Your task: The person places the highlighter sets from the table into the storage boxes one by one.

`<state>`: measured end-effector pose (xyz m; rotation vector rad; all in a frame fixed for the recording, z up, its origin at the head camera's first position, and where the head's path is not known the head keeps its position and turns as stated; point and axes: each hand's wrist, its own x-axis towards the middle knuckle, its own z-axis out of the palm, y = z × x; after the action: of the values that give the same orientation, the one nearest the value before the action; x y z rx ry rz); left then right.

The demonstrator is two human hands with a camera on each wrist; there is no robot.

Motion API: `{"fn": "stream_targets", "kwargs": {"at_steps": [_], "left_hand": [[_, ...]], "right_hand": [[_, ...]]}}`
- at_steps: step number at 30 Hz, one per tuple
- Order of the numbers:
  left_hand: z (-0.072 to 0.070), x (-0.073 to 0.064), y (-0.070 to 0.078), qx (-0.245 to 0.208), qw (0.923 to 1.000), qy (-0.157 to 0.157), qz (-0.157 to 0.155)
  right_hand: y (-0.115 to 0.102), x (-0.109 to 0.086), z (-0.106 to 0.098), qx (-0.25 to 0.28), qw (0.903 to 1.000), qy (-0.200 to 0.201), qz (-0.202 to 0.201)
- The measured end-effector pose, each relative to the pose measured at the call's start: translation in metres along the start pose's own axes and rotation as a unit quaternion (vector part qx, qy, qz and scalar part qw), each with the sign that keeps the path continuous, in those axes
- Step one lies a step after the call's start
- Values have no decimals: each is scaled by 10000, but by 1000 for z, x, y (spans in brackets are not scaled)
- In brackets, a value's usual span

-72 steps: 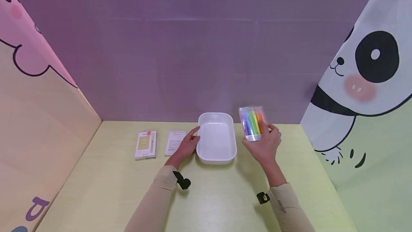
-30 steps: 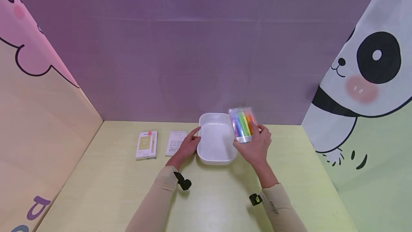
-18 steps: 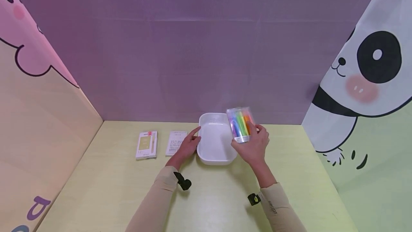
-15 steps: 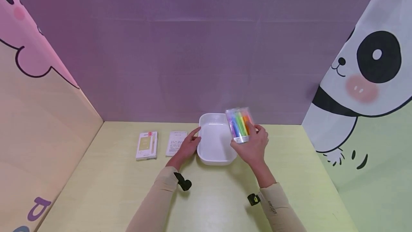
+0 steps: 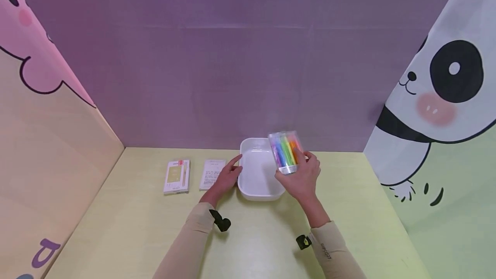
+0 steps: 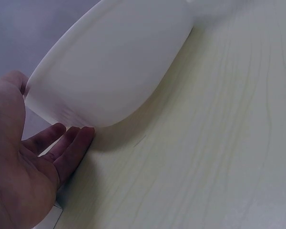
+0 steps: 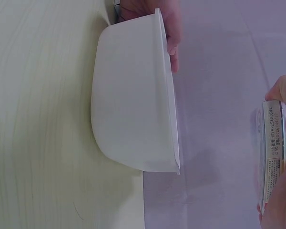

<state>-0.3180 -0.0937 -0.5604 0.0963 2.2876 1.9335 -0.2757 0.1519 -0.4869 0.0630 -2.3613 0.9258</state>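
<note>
My right hand [image 5: 304, 178] grips a clear pack of coloured markers [image 5: 286, 152] by its near right part, thumb at the lower edge. The pack is tilted and held above the right rim of a white plastic tub [image 5: 258, 175], apart from it. In the right wrist view, the printed edge of the marker pack [image 7: 272, 152] shows beside the tub wall [image 7: 128, 95]. My left hand [image 5: 226, 178] holds the tub's left side. Its fingers [image 6: 74, 150] touch the outer wall in the left wrist view, and fingertips reach over the rim in the right wrist view.
Left of the tub lie a white box with a gold panel [image 5: 176, 177] and a flat printed white pack [image 5: 211, 173], partly covered by my left hand. A purple backdrop [image 5: 248, 76] stands behind the pale wooden table [image 5: 248, 244]. Printed panels flank both sides.
My right hand has carried the marker pack leftward, from beside the tub to above its right rim. The left hand stays on the tub, which has not visibly moved.
</note>
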Motion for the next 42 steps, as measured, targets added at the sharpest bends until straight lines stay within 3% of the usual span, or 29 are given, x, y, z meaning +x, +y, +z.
{"fn": "stream_targets", "kwargs": {"at_steps": [7, 14, 20, 29, 37, 42], "left_hand": [[1, 1, -2, 65, 9999, 80, -102], [2, 3, -4, -86, 9998, 106, 176], [0, 2, -3, -23, 9999, 6, 154], [-5, -19, 33, 122, 9994, -262, 170], [-4, -19, 30, 29, 9995, -317, 54], [-4, -8, 14, -134, 9993, -344, 88]], "right_hand": [[-3, 0, 4, -23, 10000, -4, -34], [-6, -1, 7, -26, 9999, -93, -75], [-10, -2, 8, 43, 9998, -57, -195], [-14, -2, 10, 23, 9997, -142, -178], [-18, -4, 13, 45, 9997, -223, -56], [-22, -4, 13, 152, 9996, -175, -176]]}}
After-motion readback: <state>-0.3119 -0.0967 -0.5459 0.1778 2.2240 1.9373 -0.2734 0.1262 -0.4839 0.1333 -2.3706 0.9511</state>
